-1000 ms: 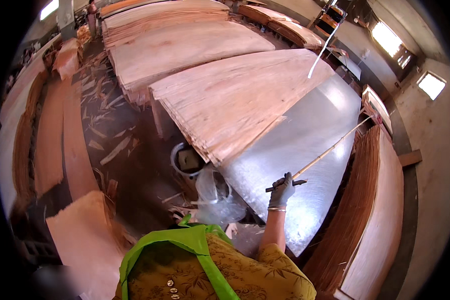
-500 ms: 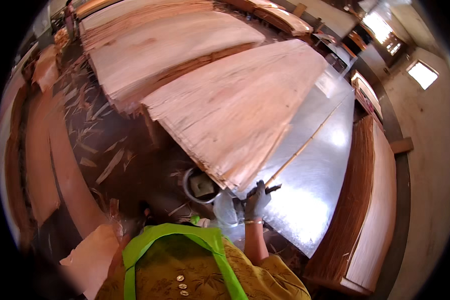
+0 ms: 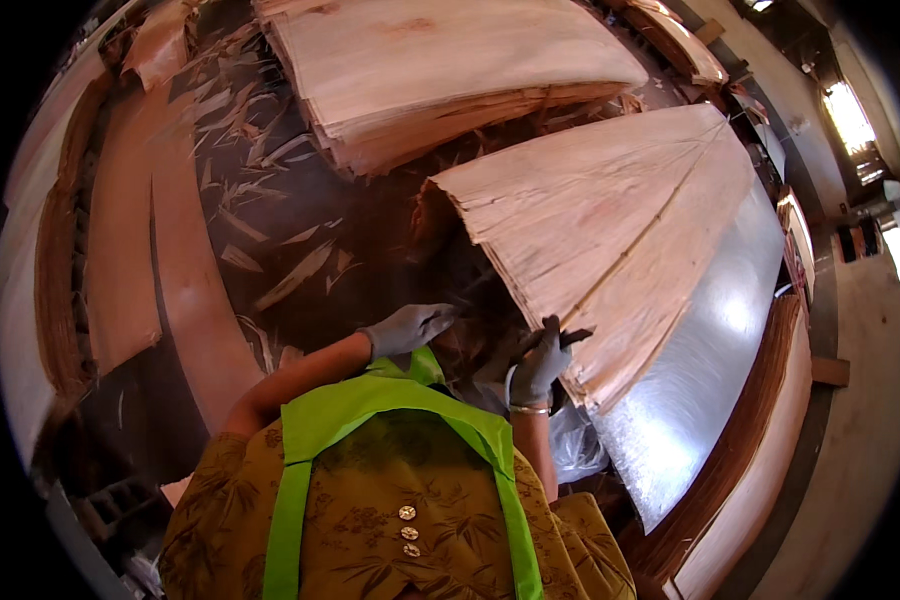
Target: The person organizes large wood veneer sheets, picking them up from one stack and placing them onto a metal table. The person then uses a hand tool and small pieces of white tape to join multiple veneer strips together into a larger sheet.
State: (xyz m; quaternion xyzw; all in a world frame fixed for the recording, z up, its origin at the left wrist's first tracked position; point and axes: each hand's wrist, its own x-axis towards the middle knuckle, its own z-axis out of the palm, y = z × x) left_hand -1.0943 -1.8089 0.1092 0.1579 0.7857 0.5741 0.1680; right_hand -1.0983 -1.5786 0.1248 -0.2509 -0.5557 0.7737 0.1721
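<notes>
While the right hand (image 3: 538,370) grips a bamboo stick (image 3: 620,261), I can't tell whether the left hand (image 3: 408,328) holds anything.

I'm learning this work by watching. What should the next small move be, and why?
Probably bring the left hand across to the near edge of the veneer stack: the right hand is occupied with the bamboo stick and a dark bar, the stick reaches out over that stack, and the left hand is apart from it.
</notes>
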